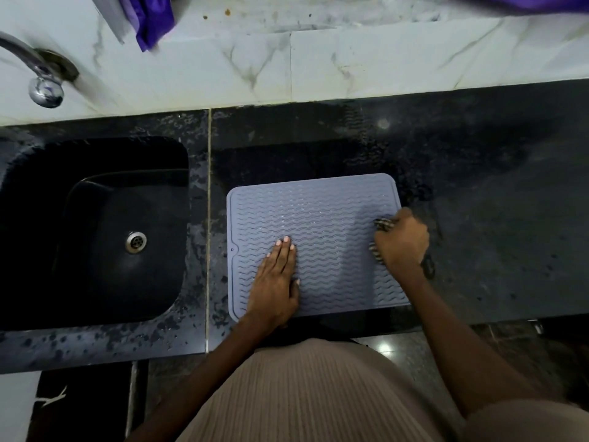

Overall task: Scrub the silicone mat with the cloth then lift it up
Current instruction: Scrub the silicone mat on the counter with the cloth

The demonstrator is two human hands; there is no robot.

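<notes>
Silicone mat [318, 224], grey-blue with wavy ridges across its surface, lies flat on the dark stone counter [478, 202] just to the right of the black sink [95, 231], with its near edge close to the counter's front lip. I have my left hand [275, 282] laid palm down on the near left part of the mat, fingers straight and held together, pointing away from me and pressing the mat onto the counter. My right hand [402, 242] sits at the mat's right edge with its fingers curled tightly round a dark striped cloth [382, 225], which is bunched up inside the fist. Bits of the cloth stick out on the left of the knuckles and touch the mat's ridges, and another dark end shows beside my wrist on the counter side. The counter around the mat looks wet, with droplets and smears, thickest along the seam between the mat and the sink. A round metal drain [136, 242] sits in the sink's floor. Behind the counter runs a white marbled ledge [350, 65], with a chrome tap [38, 74] fixed at its far left above the sink. A purple fabric [149, 20] lies on the ledge near the tap, and more purple shows at the top right corner.
</notes>
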